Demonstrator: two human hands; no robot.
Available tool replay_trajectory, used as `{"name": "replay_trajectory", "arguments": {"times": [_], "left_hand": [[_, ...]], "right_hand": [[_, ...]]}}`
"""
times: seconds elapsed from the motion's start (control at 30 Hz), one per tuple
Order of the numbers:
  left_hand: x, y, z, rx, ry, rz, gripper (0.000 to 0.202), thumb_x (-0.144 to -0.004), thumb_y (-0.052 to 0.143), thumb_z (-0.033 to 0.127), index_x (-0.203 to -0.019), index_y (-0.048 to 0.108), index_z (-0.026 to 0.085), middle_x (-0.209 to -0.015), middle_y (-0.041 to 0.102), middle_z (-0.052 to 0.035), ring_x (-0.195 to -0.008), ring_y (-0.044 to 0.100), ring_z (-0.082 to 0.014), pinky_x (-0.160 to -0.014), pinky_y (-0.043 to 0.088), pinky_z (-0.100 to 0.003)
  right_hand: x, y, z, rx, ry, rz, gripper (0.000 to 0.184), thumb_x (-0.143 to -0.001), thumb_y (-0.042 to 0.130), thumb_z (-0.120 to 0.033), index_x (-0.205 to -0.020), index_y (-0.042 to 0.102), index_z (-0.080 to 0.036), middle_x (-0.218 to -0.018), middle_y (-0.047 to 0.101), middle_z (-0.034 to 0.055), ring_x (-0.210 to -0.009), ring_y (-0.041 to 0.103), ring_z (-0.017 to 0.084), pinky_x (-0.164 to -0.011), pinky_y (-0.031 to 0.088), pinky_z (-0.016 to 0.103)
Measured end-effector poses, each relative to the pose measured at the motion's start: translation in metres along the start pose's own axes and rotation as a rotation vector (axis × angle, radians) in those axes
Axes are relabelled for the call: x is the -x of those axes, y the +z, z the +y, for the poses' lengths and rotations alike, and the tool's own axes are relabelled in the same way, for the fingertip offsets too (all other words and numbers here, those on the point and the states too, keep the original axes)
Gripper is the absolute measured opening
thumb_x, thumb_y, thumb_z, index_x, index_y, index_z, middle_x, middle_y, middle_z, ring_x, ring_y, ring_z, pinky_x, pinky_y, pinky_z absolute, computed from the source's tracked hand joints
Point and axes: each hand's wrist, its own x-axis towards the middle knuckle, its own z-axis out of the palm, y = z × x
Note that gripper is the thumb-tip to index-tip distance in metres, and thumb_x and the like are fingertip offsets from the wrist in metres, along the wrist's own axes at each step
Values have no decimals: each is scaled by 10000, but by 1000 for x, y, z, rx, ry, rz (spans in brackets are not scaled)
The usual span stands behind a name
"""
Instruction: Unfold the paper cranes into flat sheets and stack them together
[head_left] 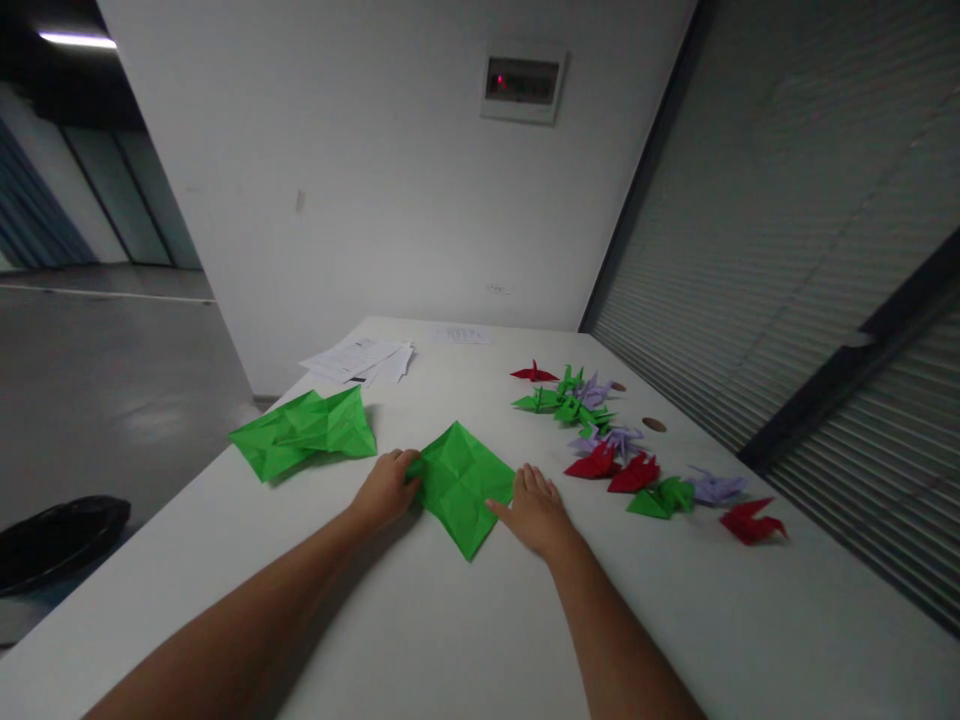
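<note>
A creased square of green paper (459, 482) lies flat on the white table (450, 620) in front of me. My left hand (386, 487) rests at its left corner, fingers curled and pinching the paper's edge. My right hand (536, 508) lies flat at the paper's right side, fingers stretched out and together, thumb touching the paper's lower right edge.
A loose stack of green sheets (304, 430) lies to the left. Several folded paper cranes in red, green and lilac (622, 450) are spread along the right. White printed papers (360, 360) sit at the far edge. A black bin (56, 540) stands on the floor left.
</note>
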Motion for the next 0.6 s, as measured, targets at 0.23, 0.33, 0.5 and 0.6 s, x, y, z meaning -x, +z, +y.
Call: {"name": "replay_trajectory", "arguments": {"times": [0.23, 0.33, 0.5, 0.6], "left_hand": [[-7, -8, -6, 221, -147, 123, 176, -832, 542, 218, -923, 692, 203, -651, 639, 2, -614, 604, -175, -600, 432, -256], [-10, -19, -9, 302, -212, 234, 250, -862, 489, 296, -951, 692, 179, -561, 568, 20, -515, 550, -164, -516, 400, -245], [-15, -41, -21, 373, -298, 450, 434, -873, 464, 353, -1212, 625, 135, -605, 566, 24, -485, 502, -151, -482, 386, -245], [-18, -51, -34, 390, -329, 597, 490, -867, 488, 348, -1289, 591, 121, -670, 583, 12, -525, 528, -155, -512, 439, -260]], "right_hand": [[-24, 7, 12, -233, -17, 206, 744, -934, 536, -512, -1455, 478, 16, -1523, 473, 285, -1457, 404, 362, -1191, 309, 441], [-31, 3, 20, -321, 43, 355, 661, -898, 572, -440, -1397, 530, -8, -1411, 584, 265, -1359, 517, 346, -1142, 383, 413], [-33, -12, 39, -342, 122, 483, 623, -878, 538, -379, -1388, 513, -22, -1390, 556, 261, -1354, 476, 358, -1153, 353, 438], [-31, -22, 55, -374, 241, 620, 668, -868, 526, -386, -1426, 478, -21, -1497, 425, 262, -1436, 336, 374, -1180, 294, 429]]}}
